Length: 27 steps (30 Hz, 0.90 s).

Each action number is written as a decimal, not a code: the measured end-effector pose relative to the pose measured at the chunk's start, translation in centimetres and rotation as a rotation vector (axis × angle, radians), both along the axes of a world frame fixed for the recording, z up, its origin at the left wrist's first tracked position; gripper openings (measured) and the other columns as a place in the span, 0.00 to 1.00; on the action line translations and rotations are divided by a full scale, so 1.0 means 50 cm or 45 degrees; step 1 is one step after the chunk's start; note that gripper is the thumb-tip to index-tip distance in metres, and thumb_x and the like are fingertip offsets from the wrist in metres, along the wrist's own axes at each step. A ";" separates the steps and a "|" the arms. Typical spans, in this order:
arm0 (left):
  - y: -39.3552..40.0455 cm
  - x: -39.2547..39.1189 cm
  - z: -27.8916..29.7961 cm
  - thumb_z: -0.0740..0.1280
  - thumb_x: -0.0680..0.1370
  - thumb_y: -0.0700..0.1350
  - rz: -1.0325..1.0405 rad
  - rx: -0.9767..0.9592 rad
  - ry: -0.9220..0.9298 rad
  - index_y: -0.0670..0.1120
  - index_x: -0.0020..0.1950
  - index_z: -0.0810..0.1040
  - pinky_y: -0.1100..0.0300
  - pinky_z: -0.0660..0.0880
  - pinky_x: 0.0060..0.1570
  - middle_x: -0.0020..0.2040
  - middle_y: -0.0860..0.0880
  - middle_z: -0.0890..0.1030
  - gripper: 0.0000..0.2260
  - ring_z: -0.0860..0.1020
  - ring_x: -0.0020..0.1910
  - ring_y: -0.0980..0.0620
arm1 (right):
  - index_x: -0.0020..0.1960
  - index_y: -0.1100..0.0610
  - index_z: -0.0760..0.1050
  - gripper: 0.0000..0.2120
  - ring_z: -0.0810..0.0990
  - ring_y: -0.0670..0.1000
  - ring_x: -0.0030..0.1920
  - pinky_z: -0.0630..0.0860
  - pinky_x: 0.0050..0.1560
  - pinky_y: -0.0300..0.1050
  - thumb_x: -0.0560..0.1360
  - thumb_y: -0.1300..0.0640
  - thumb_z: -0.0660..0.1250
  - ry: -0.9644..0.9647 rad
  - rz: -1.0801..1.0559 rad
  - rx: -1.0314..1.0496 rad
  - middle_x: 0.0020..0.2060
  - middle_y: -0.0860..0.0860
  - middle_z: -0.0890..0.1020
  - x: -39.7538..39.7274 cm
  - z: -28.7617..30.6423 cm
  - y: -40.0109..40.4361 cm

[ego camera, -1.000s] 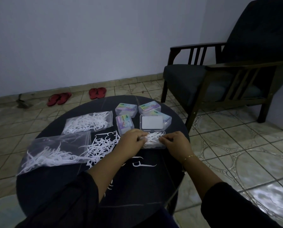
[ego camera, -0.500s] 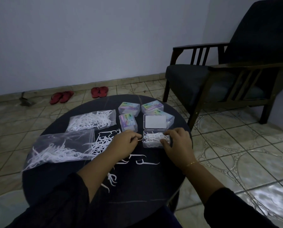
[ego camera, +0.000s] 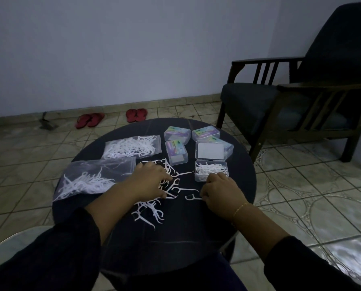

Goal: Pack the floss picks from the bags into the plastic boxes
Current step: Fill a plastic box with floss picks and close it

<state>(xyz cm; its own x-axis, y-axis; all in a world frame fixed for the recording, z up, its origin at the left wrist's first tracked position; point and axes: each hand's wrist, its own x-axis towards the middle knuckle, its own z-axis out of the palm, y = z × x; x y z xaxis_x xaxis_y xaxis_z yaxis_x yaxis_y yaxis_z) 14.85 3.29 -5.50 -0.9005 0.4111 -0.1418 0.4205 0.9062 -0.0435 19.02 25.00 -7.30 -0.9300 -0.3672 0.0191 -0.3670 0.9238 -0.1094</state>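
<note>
Loose picks (ego camera: pixel 154 198) lie scattered mid-tabletop (ego camera: pixel 196 238), with the left hand (ego camera: pixel 149 182) spread flat over them, fingers straight. The right hand (ego camera: pixel 221 192) sits just below the open box (ego camera: pixel 211 170) of picks, fingers curled near a single pick (ego camera: pixel 193 197); whether its grip has hold of it I cannot tell. Two bags (ego camera: pixel 99 177) lie left.
</note>
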 end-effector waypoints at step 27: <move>0.025 0.004 -0.021 0.65 0.77 0.54 -0.006 0.173 0.006 0.57 0.58 0.80 0.52 0.60 0.62 0.55 0.57 0.79 0.11 0.69 0.61 0.52 | 0.61 0.54 0.77 0.14 0.67 0.54 0.62 0.66 0.62 0.49 0.80 0.53 0.58 0.006 0.015 0.123 0.60 0.53 0.72 -0.029 0.002 -0.058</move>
<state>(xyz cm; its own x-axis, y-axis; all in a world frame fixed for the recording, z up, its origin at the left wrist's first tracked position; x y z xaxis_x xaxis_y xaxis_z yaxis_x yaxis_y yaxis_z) 15.06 4.52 -6.52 -0.8991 0.4302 -0.0808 0.4247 0.9020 0.0774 17.58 22.11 -7.21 -0.9256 -0.3783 -0.0123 -0.3781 0.9256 -0.0181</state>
